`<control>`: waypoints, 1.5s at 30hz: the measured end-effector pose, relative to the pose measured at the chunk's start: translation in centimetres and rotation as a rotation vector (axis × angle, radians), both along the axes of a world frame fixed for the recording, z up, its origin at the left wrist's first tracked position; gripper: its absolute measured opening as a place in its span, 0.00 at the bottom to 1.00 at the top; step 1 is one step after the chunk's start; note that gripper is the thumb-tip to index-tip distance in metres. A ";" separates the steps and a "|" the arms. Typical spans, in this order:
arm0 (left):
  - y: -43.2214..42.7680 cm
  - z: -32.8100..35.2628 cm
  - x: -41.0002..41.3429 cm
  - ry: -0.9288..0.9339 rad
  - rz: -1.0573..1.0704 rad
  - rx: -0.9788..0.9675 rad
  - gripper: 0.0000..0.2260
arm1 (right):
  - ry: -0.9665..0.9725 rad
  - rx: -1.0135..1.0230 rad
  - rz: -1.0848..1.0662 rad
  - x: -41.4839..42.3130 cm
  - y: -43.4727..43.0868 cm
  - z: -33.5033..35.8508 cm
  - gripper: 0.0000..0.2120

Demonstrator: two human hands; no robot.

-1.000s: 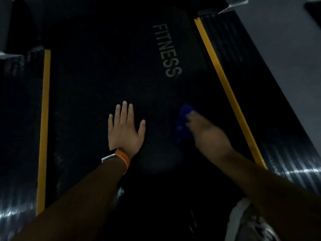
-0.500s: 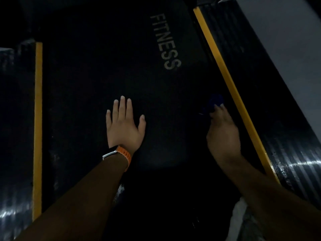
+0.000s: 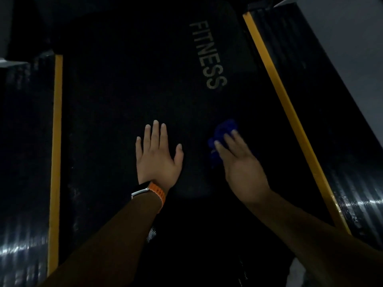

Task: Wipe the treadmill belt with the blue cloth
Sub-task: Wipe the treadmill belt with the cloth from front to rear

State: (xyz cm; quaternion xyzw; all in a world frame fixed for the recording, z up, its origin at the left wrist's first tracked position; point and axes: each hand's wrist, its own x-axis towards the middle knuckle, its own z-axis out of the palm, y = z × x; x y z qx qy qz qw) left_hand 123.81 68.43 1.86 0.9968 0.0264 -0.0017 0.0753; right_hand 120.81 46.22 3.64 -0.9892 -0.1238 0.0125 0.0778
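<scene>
Hands at work on a dimly lit treadmill: a person's right hand (image 3: pixel 242 164) presses the blue cloth (image 3: pixel 222 133) against the treadmill belt (image 3: pixel 124 100). Its fingers (image 3: pixel 228 141) lie extended on top of the fabric rather than curled round it. The crumpled cloth shows beyond the fingertips and along the thumb side. It sits on the right half of the belt, below the printed word FITNESS (image 3: pixel 207 56) and apart from the yellow strip (image 3: pixel 286 104) that marks the right edge.

The left hand (image 3: pixel 157 158), with a watch on an orange band (image 3: pixel 155 191) at the wrist, rests palm-down on the belt near the cloth. Its fingers are straight and close together, the thumb spread, and it holds nothing. It appears to serve as a brace.

Wiping looks to be under way in mid-belt. Doing it well likely means keeping the palm's weight over the cloth so it does not bunch or slip out from under the flat fingers. Overlapping strokes should reach from one yellow strip to the other (image 3: pixel 57 141). The braced hand will need shifting so the patch beneath it gets cleaned too.
</scene>
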 end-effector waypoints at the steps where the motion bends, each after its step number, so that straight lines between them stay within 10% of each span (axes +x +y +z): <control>1: 0.0 0.0 0.0 0.001 0.001 -0.001 0.33 | 0.026 0.006 0.115 0.6 -0.9 0.5 0.30; 8: 0.0 -0.3 0.2 -0.014 0.002 0.000 0.33 | -0.014 -0.099 -0.242 10.5 -6.0 -0.3 0.27; 14: -0.1 0.0 0.1 0.005 0.010 0.005 0.33 | 0.095 -0.002 0.234 8.7 0.6 1.1 0.32; 20: -0.1 -0.3 0.2 -0.012 -0.001 0.003 0.33 | -0.094 0.154 -0.418 14.8 -2.4 1.4 0.23; 26: -0.2 -0.2 0.3 -0.008 -0.006 -0.003 0.33 | 0.056 0.118 0.336 13.8 4.4 1.1 0.31; 31: 0.0 -0.6 0.4 0.004 -0.010 0.001 0.33 | -0.018 0.074 -0.355 20.2 -2.2 1.9 0.25; 37: 0.0 -0.2 0.3 0.027 -0.008 0.009 0.33 | 0.065 0.104 0.337 16.2 6.1 2.1 0.31; 42: 0.0 -0.5 0.4 0.007 -0.020 0.009 0.33 | -0.026 0.187 -0.248 23.4 -3.3 2.1 0.23; 45: 0.0 -0.6 0.2 0.006 -0.011 0.004 0.32 | -0.006 0.259 -0.115 18.8 2.7 1.2 0.24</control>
